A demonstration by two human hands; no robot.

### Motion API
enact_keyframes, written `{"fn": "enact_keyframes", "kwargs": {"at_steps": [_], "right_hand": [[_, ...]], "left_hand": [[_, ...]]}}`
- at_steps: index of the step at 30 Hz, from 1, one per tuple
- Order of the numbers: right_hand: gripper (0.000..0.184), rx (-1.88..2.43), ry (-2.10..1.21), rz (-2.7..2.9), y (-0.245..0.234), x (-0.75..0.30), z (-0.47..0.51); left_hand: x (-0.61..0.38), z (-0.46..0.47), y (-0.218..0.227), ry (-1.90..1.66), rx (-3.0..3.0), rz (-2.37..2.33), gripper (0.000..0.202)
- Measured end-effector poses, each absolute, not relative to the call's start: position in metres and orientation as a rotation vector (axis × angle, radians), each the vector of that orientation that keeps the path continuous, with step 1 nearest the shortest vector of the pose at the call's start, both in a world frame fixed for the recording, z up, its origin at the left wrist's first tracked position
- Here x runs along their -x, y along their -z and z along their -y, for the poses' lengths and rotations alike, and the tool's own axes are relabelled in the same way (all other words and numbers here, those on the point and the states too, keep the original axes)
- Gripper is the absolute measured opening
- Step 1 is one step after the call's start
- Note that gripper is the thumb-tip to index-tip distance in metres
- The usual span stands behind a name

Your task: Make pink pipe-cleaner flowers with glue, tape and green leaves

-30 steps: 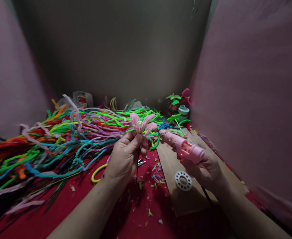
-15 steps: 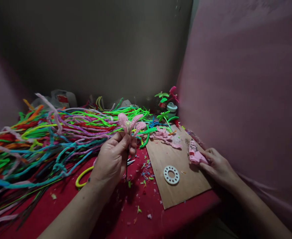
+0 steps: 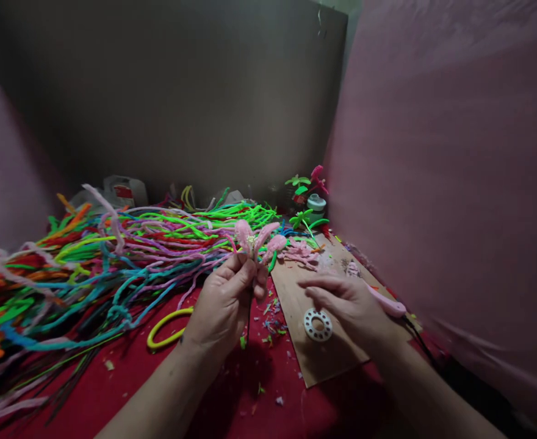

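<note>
A pink fuzzy pipe-cleaner flower [image 3: 268, 233] with a pale centre stands upright in my left hand [image 3: 223, 299], its thin dark stem pinched between thumb and fingers. My right hand [image 3: 348, 302] is held over the wooden board [image 3: 296, 332], fingers stretched out and nothing seen in them. Behind that hand lies a pink glue gun [image 3: 393, 305], partly hidden, its cord running off to the right. A white ring with holes [image 3: 312, 332] rests on the board just below my right fingers. Pink fuzzy pieces [image 3: 299, 253] lie at the board's far end.
A large heap of coloured pipe cleaners [image 3: 158, 244] covers the left side of the red cloth [image 3: 263, 414]. Yellow-handled scissors [image 3: 152, 335] lie beside my left wrist. Green and pink fuzzy flowers [image 3: 301, 218] and a small jar [image 3: 315, 204] stand at the back. A pink wall [image 3: 451, 152] rises on the right.
My right hand has let go of the glue gun, which now lies on the board, and has moved left towards the flower. The left hand still holds the flower, slightly lower and further right in view.
</note>
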State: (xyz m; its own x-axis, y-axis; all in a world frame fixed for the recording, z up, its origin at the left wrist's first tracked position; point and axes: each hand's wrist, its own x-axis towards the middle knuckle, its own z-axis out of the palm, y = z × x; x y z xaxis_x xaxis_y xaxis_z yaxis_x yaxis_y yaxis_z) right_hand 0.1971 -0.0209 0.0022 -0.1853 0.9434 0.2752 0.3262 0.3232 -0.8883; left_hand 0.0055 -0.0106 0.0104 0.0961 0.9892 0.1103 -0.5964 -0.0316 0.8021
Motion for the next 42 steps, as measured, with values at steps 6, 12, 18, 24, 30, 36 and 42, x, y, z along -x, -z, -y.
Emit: {"fn": "enact_keyframes", "kwargs": {"at_steps": [6, 12, 18, 24, 30, 36, 42], "right_hand": [[0.011, 0.659, -1.494, 1.114, -0.006, -0.134, 0.005], [0.015, 0.495, -1.635, 1.082, -0.007, -0.128, 0.002], [0.005, 0.569, -1.232, 0.992, -0.007, -0.127, 0.009], [0.004, 0.703, -1.070, 1.091, -0.004, -0.123, 0.017], [0.006, 0.732, -1.075, 1.143, -0.004, -0.121, 0.016], [0.004, 0.683, -1.090, 1.165, -0.004, -0.120, 0.016], [0.004, 0.677, -1.120, 1.139, -0.005, -0.119, 0.016]], "left_hand": [[-0.010, 0.016, -0.010, -1.347, -0.862, -0.578, 0.022], [-0.014, 0.017, -0.011, -1.347, -0.881, -0.562, 0.020], [-0.013, 0.017, -0.007, -1.446, -1.027, -0.707, 0.011], [-0.012, 0.022, -0.008, -1.613, -1.117, -0.910, 0.010], [-0.012, 0.025, -0.012, -1.589, -1.141, -0.944, 0.012], [-0.010, 0.024, -0.012, -1.586, -1.134, -0.914, 0.010], [-0.011, 0.022, -0.010, -1.569, -1.125, -0.892, 0.012]]}}
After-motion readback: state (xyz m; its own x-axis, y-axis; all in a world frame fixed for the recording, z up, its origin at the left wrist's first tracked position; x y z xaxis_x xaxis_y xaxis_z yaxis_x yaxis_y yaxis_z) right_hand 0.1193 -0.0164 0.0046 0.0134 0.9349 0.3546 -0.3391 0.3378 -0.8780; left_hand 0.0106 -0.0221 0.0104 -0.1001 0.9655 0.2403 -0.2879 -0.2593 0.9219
